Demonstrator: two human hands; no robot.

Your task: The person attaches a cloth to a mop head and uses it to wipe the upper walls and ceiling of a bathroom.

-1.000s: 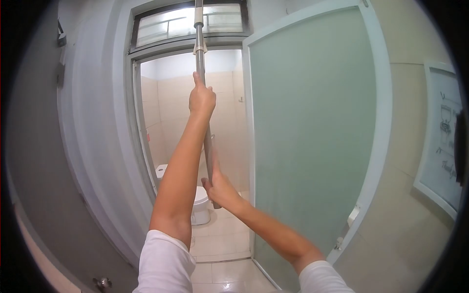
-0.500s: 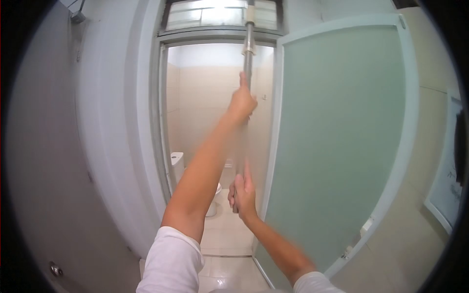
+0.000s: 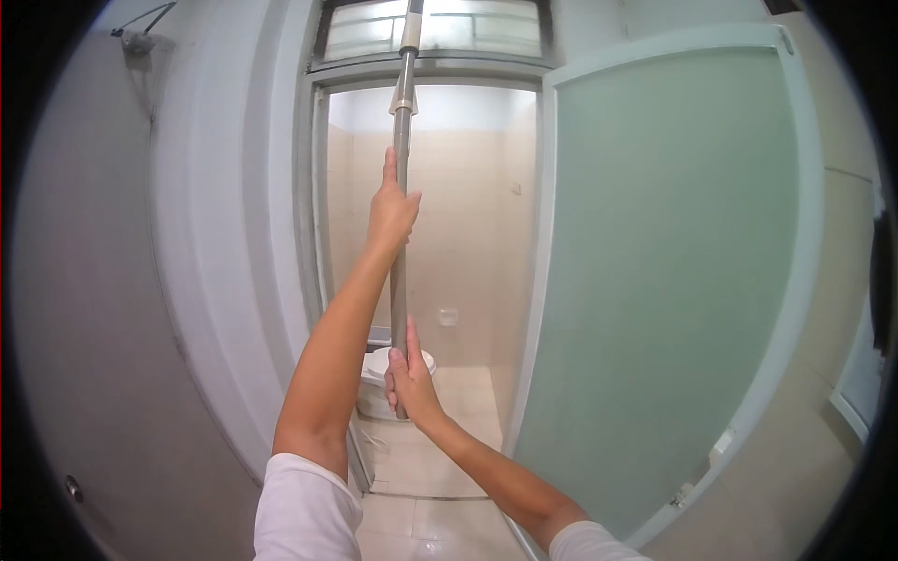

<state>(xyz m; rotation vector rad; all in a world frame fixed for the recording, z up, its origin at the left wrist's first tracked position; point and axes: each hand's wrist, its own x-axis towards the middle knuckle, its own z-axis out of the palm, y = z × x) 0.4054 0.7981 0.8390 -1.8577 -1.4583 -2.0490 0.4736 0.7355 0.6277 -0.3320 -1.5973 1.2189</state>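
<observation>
A long grey pole [image 3: 399,285] stands nearly upright in front of me, with pale collars on its upper part. Its top runs past the upper edge of the view, so the head is hidden. Raised high, my left hand [image 3: 393,215] is wrapped around the middle of the pole, index finger pointing up along it. Lower down, my right hand [image 3: 412,379] grips the pole close to its bottom end, also with a finger stretched along it. The upper pole crosses in front of the transom window [image 3: 477,33] over the doorway.
A green-panelled door [image 3: 664,252] stands open at the right of the door frame [image 3: 313,187]. Beyond the doorway are a white toilet [image 3: 374,366] and tiled walls. A grey door [image 3: 94,280] is on the left. A framed panel [image 3: 856,388] hangs at far right.
Both hands and the pole have shifted left across the doorway, with the pole's top now leaning slightly right. My view has turned a little, showing more of the toilet.
</observation>
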